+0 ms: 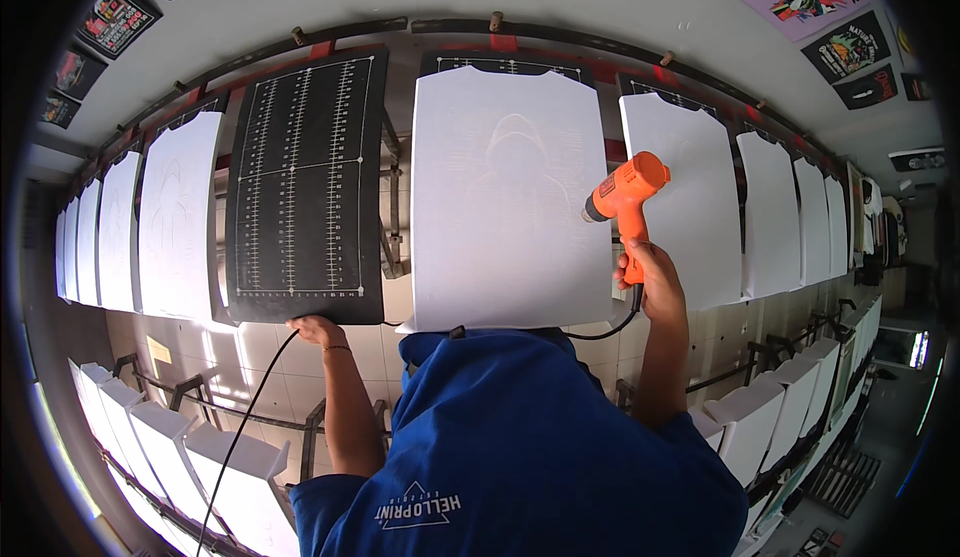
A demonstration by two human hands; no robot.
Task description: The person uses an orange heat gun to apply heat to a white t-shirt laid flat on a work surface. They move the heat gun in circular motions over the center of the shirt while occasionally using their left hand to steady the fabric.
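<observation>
Right fingers (623, 265) clasp the gun (630, 190) by its handle (633, 229), the safest hold; probably light, stiff; left fingers (306, 324): grip unclear.

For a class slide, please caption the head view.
Right hand holding an orange heat gun amid white-covered boards; left hand at the edge of a black board.

The shirt (540, 437) is a strong blue, softly creased, with short sleeves (335, 507) that leave the forearms (352, 417) bare. Toward the wearer's left, its front carries a white print (420, 506): a thin triangle outline crossed by block lettering. A thin dark band (338, 348) circles the wrist of the bare left hand (318, 331).
</observation>
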